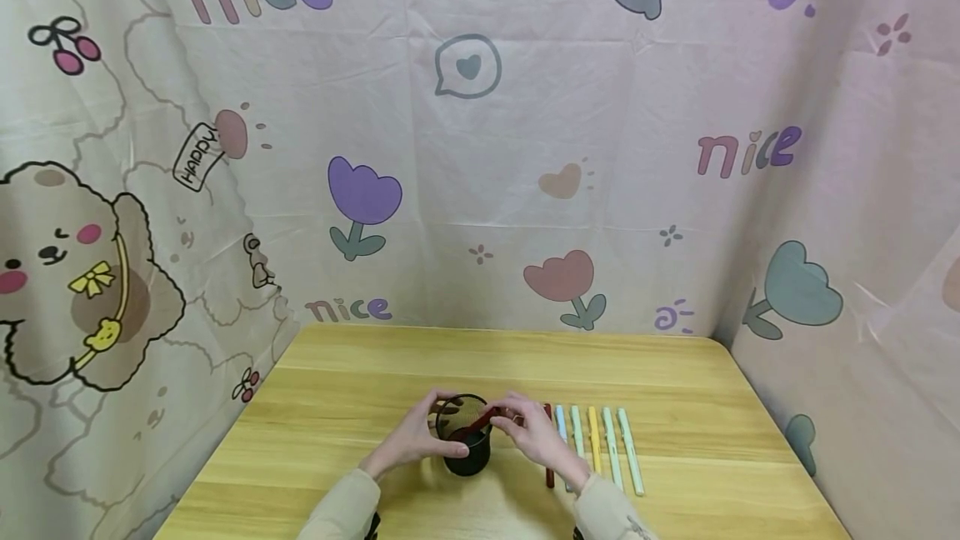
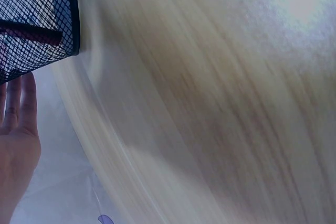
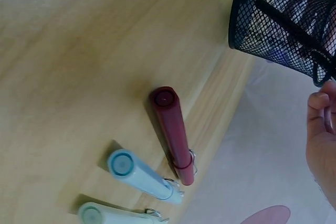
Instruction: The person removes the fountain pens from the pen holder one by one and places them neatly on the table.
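A black mesh pen holder (image 1: 468, 463) stands on the wooden table, gripped by my left hand (image 1: 415, 437) with the thumb in front and the fingers around its far side. Through its mesh a dark red pen (image 1: 480, 422) slants down inside. My right hand (image 1: 534, 433) pinches that pen's upper end at the holder's rim. In the left wrist view, the pen (image 2: 37, 34) shows through the mesh above my left fingers. The right wrist view has the pen holder (image 3: 281, 24) at top right, with my right fingertips near its rim.
To the right of the holder lie several capped pens side by side: a dark red pen (image 3: 172, 135), a light blue pen (image 3: 142, 174), a yellow pen (image 1: 595, 438) and pale green pens (image 1: 630, 452). A patterned cloth (image 1: 480, 190) hangs behind the table (image 1: 337, 373).
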Available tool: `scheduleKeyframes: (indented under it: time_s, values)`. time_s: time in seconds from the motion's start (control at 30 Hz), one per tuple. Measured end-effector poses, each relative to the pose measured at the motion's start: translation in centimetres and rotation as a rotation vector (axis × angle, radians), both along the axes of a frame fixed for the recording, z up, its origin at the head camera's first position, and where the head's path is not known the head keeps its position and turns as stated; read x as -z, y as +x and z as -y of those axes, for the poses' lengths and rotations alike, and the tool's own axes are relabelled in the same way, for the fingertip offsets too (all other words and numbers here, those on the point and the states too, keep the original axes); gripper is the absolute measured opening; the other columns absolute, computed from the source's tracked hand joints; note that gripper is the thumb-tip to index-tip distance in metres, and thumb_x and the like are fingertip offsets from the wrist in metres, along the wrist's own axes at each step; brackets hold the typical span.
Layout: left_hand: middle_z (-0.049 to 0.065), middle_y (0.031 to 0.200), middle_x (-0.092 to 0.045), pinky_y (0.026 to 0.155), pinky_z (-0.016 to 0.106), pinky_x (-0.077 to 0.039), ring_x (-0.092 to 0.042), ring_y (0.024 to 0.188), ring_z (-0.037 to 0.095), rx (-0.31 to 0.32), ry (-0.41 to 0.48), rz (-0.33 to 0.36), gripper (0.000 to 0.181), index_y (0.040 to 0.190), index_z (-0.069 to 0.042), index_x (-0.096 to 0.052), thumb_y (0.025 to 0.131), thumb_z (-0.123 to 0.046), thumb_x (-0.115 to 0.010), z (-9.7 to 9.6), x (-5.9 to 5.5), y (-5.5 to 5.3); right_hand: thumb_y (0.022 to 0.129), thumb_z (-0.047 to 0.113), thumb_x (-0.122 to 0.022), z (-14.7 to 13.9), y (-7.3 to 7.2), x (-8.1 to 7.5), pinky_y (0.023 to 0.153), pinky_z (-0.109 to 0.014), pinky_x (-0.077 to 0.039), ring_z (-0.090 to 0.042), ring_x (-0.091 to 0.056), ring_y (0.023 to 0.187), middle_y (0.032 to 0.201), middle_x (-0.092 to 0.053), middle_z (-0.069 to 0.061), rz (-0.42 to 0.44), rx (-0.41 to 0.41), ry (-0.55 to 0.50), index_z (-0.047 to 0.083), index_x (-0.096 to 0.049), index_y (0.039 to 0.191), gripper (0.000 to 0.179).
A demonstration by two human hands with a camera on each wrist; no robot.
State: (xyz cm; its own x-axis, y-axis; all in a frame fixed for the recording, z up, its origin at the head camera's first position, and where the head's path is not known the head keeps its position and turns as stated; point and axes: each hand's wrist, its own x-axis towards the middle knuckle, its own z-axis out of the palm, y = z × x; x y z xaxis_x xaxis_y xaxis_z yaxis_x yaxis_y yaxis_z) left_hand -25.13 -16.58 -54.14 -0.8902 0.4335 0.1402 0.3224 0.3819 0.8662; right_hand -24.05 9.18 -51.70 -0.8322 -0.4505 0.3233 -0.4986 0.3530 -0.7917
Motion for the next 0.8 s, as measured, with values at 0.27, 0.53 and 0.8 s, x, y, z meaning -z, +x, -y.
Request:
scheduleKeyframes:
  time_s: [0.27, 0.53, 0.8]
  values:
    - [0.015, 0.140, -0.058, 0.100, 0.041, -0.051, -0.057, 0.126, 0.035, 0.002, 0.006, 0.016, 0.082, 0.141, -0.013, -0.046, 0.074, -0.031, -0.090, 0.02, 0.13, -0.08, 0.096, 0.013, -0.065, -0.21, 0.31, 0.62, 0.061, -0.018, -0.053, -0.008, -0.059, 0.069, 0.091, -0.068, -0.010, -0.077, 0.060, -0.156, 0.003, -0.071, 0.110, 0.018]
    - [0.014, 0.139, -0.058, 0.101, 0.050, -0.052, -0.056, 0.127, 0.035, -0.012, -0.004, 0.016, 0.082, 0.141, -0.014, -0.046, 0.073, -0.032, -0.090, 0.03, 0.00, -0.01, 0.095, 0.013, -0.066, -0.32, 0.41, 0.93, 0.054, -0.019, -0.052, -0.032, -0.062, 0.066, 0.084, -0.066, -0.010, -0.058, 0.120, -0.259, 0.004, -0.071, 0.107, 0.015]
    - [0.014, 0.139, -0.059, 0.102, 0.055, -0.050, -0.056, 0.126, 0.036, -0.020, -0.024, 0.004, 0.083, 0.140, -0.015, -0.047, 0.073, -0.033, -0.091, 0.02, 0.07, 0.07, 0.095, 0.009, -0.066, -0.49, 0.76, 1.04, 0.052, -0.025, -0.053, -0.003, -0.057, 0.060, 0.072, -0.063, -0.006, -0.025, 0.203, -0.388, 0.006, -0.069, 0.105, 0.011]
